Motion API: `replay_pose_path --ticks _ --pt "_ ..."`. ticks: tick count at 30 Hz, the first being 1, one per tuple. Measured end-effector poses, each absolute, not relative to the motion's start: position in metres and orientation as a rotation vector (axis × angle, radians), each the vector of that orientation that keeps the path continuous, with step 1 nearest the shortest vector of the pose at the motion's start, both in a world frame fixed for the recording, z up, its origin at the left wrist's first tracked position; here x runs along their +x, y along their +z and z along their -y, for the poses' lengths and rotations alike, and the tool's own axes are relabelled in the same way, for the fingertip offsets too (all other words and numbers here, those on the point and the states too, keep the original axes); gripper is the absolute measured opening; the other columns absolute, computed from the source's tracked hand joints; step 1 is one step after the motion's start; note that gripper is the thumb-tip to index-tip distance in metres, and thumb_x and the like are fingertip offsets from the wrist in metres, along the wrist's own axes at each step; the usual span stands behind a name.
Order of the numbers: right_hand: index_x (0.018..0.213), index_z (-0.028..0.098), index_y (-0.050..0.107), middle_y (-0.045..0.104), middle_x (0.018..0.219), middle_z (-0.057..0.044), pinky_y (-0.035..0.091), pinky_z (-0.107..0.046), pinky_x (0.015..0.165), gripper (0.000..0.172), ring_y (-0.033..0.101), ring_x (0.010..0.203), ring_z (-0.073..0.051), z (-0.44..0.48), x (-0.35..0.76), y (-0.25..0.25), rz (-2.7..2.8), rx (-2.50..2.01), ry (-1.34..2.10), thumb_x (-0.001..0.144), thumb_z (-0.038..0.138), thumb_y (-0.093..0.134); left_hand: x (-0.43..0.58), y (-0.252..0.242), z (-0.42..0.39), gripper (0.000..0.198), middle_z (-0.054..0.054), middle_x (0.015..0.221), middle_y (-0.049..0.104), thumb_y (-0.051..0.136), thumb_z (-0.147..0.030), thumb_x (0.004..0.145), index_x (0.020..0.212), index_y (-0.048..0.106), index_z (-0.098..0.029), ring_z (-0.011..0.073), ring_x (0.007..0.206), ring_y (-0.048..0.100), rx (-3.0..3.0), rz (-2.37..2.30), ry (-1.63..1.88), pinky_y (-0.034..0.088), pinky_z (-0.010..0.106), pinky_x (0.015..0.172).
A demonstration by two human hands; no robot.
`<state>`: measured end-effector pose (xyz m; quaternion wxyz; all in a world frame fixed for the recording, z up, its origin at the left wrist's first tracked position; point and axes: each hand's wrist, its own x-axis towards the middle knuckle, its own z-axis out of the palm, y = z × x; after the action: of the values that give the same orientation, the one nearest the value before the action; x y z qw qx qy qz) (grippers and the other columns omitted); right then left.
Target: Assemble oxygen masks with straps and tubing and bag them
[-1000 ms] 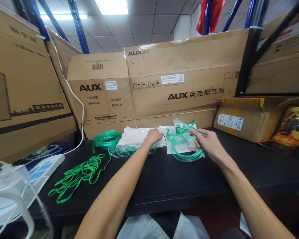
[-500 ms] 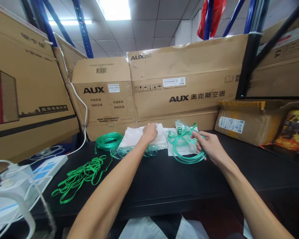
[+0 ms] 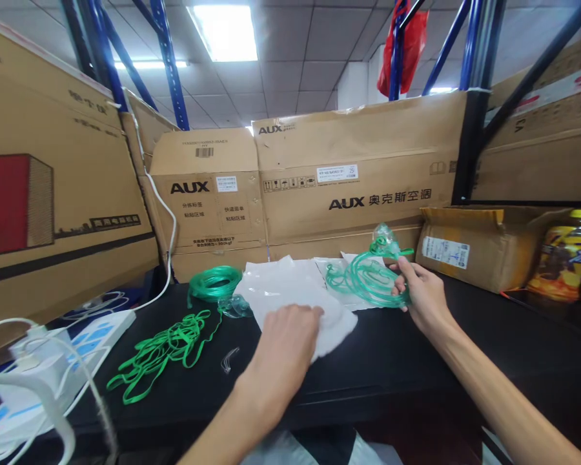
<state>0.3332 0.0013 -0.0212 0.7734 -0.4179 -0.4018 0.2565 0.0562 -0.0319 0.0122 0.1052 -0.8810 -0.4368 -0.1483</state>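
Observation:
My left hand (image 3: pixel 283 345) is closed on a white plastic bag (image 3: pixel 290 294) and holds its near edge above the black table (image 3: pixel 377 361). My right hand (image 3: pixel 421 294) grips a coil of green tubing (image 3: pixel 365 278) with a clear mask (image 3: pixel 385 237) attached, lifted just off the table at the back right. More white bags (image 3: pixel 339 266) lie under that coil.
A second green tubing coil (image 3: pixel 215 283) and a tangle of green straps (image 3: pixel 167 349) lie to the left, a small clear piece (image 3: pixel 229 360) near them. AUX cardboard boxes (image 3: pixel 353 174) wall the back. A small carton (image 3: pixel 484 242) and a yellow bottle (image 3: pixel 564 255) stand right; a white power strip (image 3: pixel 68 352) lies left.
My left hand pulled the white bag from the back of the table toward me. My right hand lifted the tubing coil with the mask slightly up and right.

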Motion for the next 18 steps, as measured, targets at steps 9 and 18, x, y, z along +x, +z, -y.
replay_pose_path --ticks 9,18 --pt "0.106 0.021 0.067 0.041 0.046 0.011 0.029 -0.017 0.017 0.050 0.043 0.030 -0.011 0.084 0.286 -0.030 0.875 -1.082 0.824 0.082 0.065 0.075 0.052 -0.021 0.022 0.039 0.010 0.100 0.079 0.039 -0.033 0.108 0.109 0.077 -0.024 0.0301 0.098 0.072 -2.751 1.500 -0.727 0.044 0.034 0.079" --pt "0.090 0.024 0.053 0.046 0.045 0.011 0.037 -0.019 0.021 0.049 0.053 0.028 -0.015 0.098 0.227 -0.067 1.026 -1.185 0.914 0.086 0.072 0.065 0.050 -0.024 0.021 0.041 0.004 0.079 0.074 0.040 -0.031 0.108 0.089 0.074 -0.023 0.0204 0.076 0.068 -2.841 1.430 -1.039 0.037 0.029 0.067"
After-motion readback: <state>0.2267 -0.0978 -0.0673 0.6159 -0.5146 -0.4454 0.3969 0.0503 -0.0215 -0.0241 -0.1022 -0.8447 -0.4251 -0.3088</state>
